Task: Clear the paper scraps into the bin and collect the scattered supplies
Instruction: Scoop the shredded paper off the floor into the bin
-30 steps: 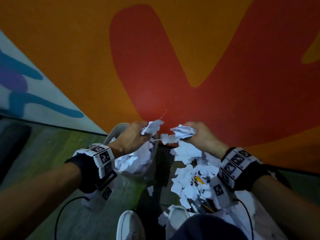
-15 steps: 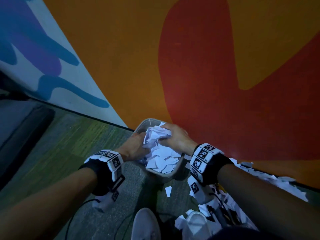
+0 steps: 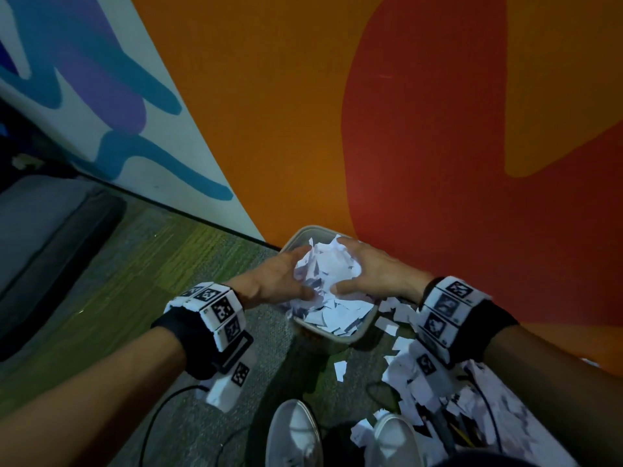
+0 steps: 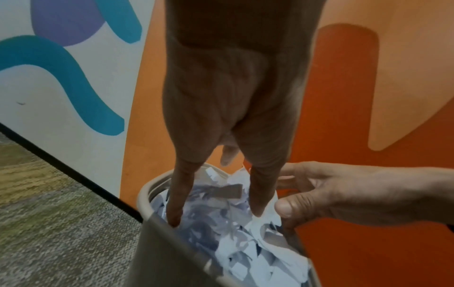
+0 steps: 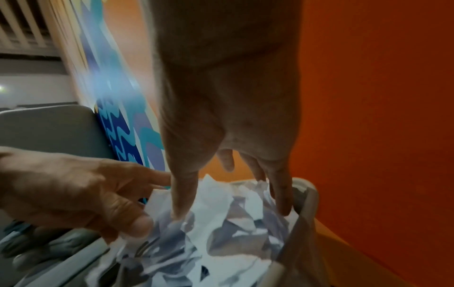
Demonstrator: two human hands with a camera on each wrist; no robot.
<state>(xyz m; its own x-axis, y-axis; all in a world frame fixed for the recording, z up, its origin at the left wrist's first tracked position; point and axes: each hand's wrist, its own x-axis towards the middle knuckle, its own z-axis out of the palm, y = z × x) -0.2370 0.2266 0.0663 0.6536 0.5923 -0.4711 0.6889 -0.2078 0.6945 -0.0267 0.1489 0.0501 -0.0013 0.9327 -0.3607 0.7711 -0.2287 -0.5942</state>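
Both hands now down over the bin (image 3: 362, 326) — left hand (image 3: 276, 281) and right hand (image 3: 374, 276) spread, fingers straight, pressing the carried paper scraps (image 3: 323, 267) into the heap; one load delivered — loose scraps (image 3: 404, 375) remain on the carpet.

wall (image 3: 303, 112): painted mural; orange w/ big red shape at right, white section at left w/ teal + purple squiggles
baseboard (image 3: 175, 212): dark strip along foot of wall
carpet (image 3: 141, 274): grey-green, streaky, runs up to baseboard
shoes (image 3: 293, 433): white pair at bottom of head view, toes toward wall
cable (image 3: 158, 409): thin, black, loops over carpet nr left shoe
grey panel (image 5: 49, 132): rounded corner, stands by mural in right wrist view; blurred
dark block (image 3: 50, 251): far left on floor, grey top, can't tell what it is
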